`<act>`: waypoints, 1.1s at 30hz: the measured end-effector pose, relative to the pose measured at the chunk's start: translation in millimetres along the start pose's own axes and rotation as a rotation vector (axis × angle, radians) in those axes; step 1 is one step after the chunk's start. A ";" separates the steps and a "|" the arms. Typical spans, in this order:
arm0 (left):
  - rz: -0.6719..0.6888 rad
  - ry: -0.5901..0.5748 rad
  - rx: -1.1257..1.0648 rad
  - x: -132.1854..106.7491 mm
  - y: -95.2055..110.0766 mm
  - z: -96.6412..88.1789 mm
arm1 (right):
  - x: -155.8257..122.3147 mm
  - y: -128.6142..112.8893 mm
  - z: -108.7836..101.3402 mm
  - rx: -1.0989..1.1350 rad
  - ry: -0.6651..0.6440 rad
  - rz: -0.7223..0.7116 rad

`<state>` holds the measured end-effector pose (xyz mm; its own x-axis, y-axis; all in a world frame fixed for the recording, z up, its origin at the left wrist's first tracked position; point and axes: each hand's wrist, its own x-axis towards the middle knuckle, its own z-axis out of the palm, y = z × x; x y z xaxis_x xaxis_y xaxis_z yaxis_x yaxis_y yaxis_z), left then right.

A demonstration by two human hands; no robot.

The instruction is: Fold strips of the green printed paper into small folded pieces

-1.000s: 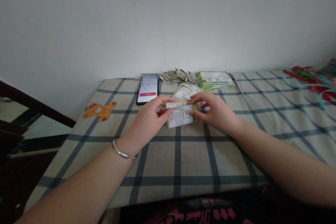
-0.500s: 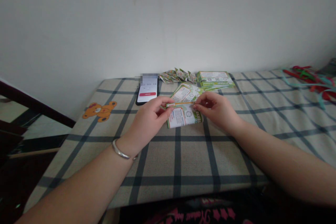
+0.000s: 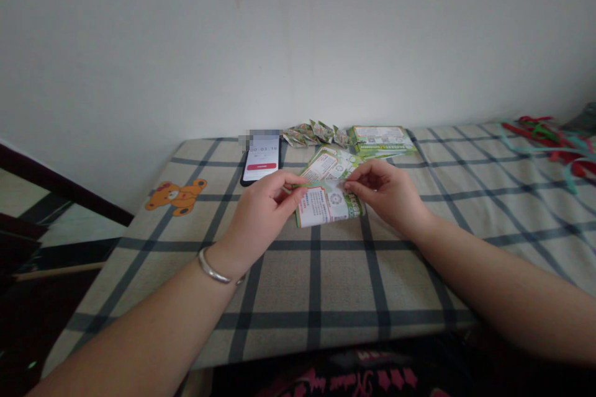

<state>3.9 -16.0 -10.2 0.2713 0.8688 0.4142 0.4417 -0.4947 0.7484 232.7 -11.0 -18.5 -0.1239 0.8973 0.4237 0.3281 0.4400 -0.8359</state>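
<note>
A flat green-and-white printed carton (image 3: 326,203) is held between my two hands, its printed face tilted toward me. My left hand (image 3: 274,200) pinches its upper left corner between thumb and fingers. At the upper right corner, the thumb and forefinger of my right hand (image 3: 386,189) are closed on the edge. Just behind it lie more flat printed cartons (image 3: 323,164), overlapping and partly covered by the held one and by my right hand.
Small green sachets (image 3: 316,133) lie by the wall, beside a stack of printed cartons (image 3: 382,139). A phone (image 3: 262,158) showing a timer lies left of them. A bear cutout (image 3: 177,197) is on the checked tablecloth (image 3: 279,285); coloured ribbons (image 3: 549,139) lie far right.
The carton's upper edge has tipped, so the orange strip along it no longer shows and more of its printed face does. Both hands keep nearly the same place and grip.
</note>
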 end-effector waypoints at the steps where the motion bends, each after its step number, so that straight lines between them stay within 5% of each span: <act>1: 0.002 -0.005 -0.005 -0.1 -0.4 0.1 | 0.0 0.8 0.3 0.014 0.005 -0.001; 13: -0.066 -0.028 -0.110 -2.3 1.8 1.5 | 0.7 3.7 4.1 0.132 0.117 0.012; 25: -0.059 -0.021 -0.195 -3.5 2.5 6.5 | -1.2 2.2 10.4 -0.012 0.160 -0.085; 33: -0.075 0.012 -0.169 -1.1 -1.6 6.8 | -2.5 5.2 6.7 0.006 0.000 0.028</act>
<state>8.8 -16.3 -15.4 0.2329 0.9036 0.3594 0.3096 -0.4193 0.8535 228.4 -10.8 -26.3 -0.1149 0.9093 0.4000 0.3258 0.4149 -0.8496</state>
